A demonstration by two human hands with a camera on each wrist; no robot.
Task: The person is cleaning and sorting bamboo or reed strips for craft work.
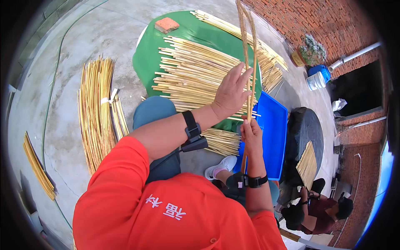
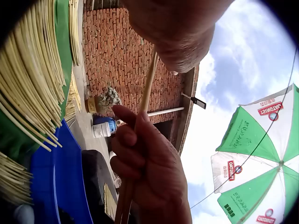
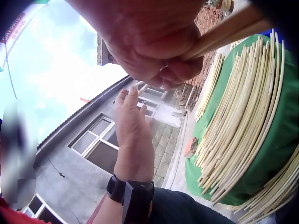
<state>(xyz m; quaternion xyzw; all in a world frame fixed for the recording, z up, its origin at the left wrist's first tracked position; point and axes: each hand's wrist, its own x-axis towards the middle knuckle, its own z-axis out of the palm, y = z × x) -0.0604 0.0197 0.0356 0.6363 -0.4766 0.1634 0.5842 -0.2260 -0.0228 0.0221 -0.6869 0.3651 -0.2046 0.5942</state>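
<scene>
My right hand (image 1: pixel 252 133) grips a few long straw-coloured stalks (image 1: pixel 249 89) near their lower part. They stand upright in the head view, with brushy upper ends. Above it, my left hand (image 1: pixel 231 89) has its fingers spread and mostly straight, right at the stalks. From the left wrist view, the right hand (image 2: pixel 149 163) curls its fingers and thumb round the stalks. In the right wrist view the left hand (image 3: pixel 133 121) shows extended fingers. Many cut stalks (image 1: pixel 196 73) lie side by side on a green cloth (image 1: pixel 183 21) before me.
A blue tray (image 1: pixel 273 125) stands to the right of the cloth, beside a dark covered mound (image 1: pixel 306 125). A tied bundle of stalks (image 1: pixel 93 108) lies on the left floor. A brick piece (image 1: pixel 166 25) sits on the cloth. Another person (image 1: pixel 321 212) is at the lower right.
</scene>
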